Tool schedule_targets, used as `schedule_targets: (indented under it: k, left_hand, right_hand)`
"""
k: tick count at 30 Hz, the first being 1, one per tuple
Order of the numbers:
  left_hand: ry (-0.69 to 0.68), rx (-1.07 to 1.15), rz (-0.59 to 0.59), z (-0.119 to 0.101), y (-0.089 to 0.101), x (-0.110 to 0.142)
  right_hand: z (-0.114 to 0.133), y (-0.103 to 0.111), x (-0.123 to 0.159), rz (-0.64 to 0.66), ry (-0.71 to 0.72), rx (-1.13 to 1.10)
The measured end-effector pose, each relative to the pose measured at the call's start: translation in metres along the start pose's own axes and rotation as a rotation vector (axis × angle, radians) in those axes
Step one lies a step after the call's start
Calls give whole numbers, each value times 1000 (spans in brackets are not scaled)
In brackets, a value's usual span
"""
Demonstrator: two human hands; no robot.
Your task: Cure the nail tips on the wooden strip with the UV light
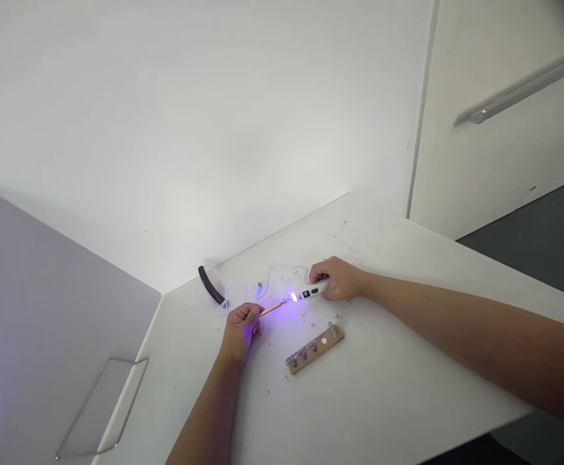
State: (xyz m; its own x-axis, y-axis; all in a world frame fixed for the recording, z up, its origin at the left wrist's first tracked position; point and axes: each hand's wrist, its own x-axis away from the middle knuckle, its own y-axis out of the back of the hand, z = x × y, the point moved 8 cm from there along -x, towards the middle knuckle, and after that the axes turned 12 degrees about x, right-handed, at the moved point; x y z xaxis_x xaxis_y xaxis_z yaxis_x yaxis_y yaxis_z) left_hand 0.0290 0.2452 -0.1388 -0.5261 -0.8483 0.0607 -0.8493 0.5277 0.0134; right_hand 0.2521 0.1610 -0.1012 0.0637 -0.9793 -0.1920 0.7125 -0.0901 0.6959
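My right hand point(337, 278) is closed round a white pen-shaped tool point(311, 292) whose tip glows violet. The glowing tip meets the end of a thin copper-coloured rod point(273, 307), which my left hand point(240, 329) pinches with its fingers curled. Both hands rest on a white table point(383, 387). A small brown board point(315, 349) with several metal parts on it lies just in front of the tool.
A white cable point(262, 287) and a dark curved object point(210, 285) lie behind my left hand by the wall. A grey panel with a metal handle point(102, 403) stands at the left. A white door with a bar handle point(528, 87) is at the right.
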Motion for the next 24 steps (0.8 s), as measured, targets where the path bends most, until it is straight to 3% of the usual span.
schedule_targets:
  k: [11,24]
  left_hand:
    - [-52,-59,-26,-4,3,1]
    - [-35,-22,-19,-6,1,3]
  right_hand:
    - [-18,8,1,-60,-74,-116]
    - [-12,16,10,-90,-140,28]
